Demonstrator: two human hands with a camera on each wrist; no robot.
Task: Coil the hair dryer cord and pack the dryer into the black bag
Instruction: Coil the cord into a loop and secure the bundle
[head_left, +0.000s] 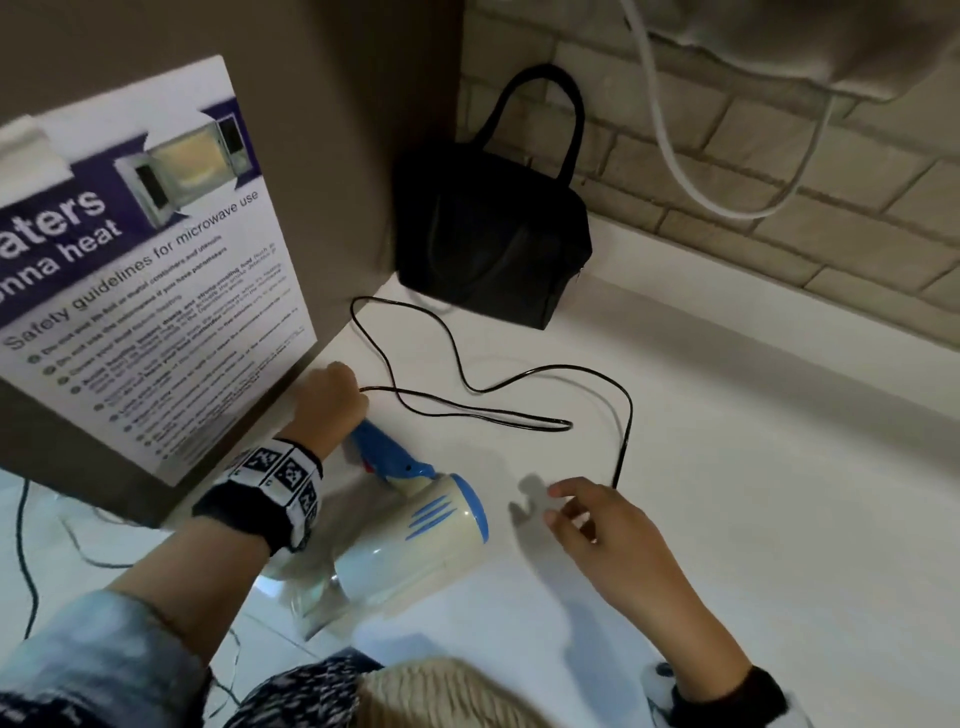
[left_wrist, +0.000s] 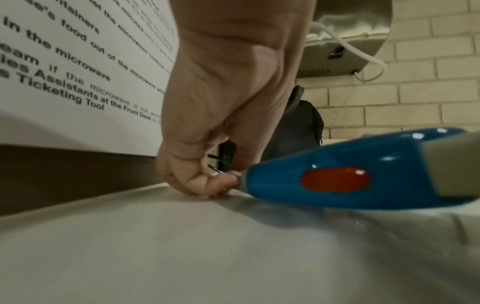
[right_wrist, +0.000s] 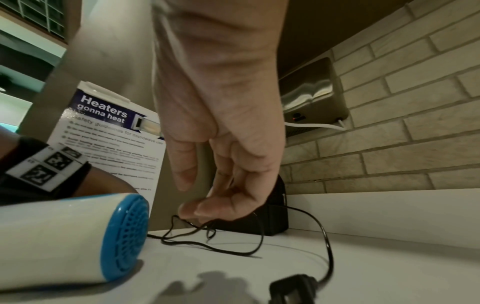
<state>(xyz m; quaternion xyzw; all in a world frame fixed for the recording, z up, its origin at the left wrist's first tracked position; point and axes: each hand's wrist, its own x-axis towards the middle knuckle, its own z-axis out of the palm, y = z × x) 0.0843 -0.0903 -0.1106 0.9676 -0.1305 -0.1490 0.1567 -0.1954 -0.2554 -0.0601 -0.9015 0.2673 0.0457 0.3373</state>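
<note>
On the white counter (head_left: 727, 467), left hand (head_left: 330, 397) pinches the cord (head_left: 457, 358) (right hand (head_left: 597, 525) loose, empty).

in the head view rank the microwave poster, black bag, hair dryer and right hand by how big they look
1. microwave poster
2. black bag
3. hair dryer, close to the bag; it lies nearer the camera, so unsure
4. right hand
</note>
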